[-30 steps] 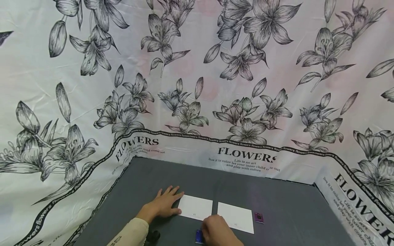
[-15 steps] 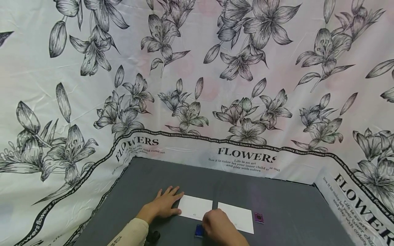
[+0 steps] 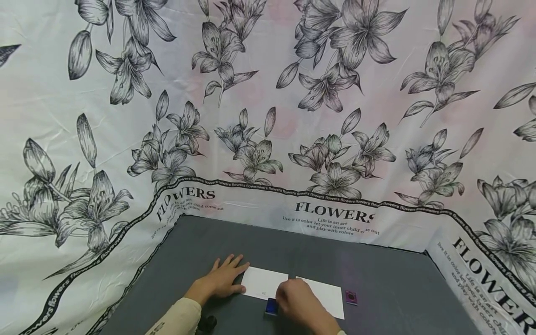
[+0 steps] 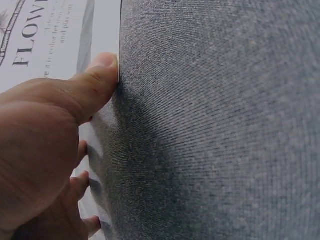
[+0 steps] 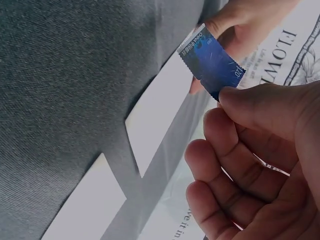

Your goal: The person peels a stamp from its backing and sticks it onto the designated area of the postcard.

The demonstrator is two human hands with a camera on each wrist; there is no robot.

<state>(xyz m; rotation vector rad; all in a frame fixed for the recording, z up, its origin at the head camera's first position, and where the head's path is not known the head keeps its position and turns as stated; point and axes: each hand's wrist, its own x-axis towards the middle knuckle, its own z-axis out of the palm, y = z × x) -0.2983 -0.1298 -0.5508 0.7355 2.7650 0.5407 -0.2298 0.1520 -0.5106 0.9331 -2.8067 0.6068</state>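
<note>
My right hand (image 3: 297, 300) pinches a blue postage stamp (image 5: 212, 62) by one corner, between thumb and forefinger. In the head view the stamp (image 3: 271, 307) is just below the lower right corner of the left white card (image 3: 264, 281). My left hand (image 3: 225, 279) lies with fingers spread on the table at that card's left edge. Seen from the left wrist, its thumb (image 4: 97, 80) touches the card's edge. A second white card (image 3: 331, 298) lies to the right, partly hidden behind my right hand.
A small purple stamp-like piece (image 3: 351, 298) lies right of the second card. Dark grey cloth covers the table (image 3: 251, 242). A dark round object (image 3: 207, 322) shows beside the left sleeve. Flower-printed white fabric (image 3: 268, 153) hangs behind and at both sides.
My right hand has moved a little away from the body, bringing the blue stamp up close to the left card's lower edge. The left hand and both cards have stayed put.
</note>
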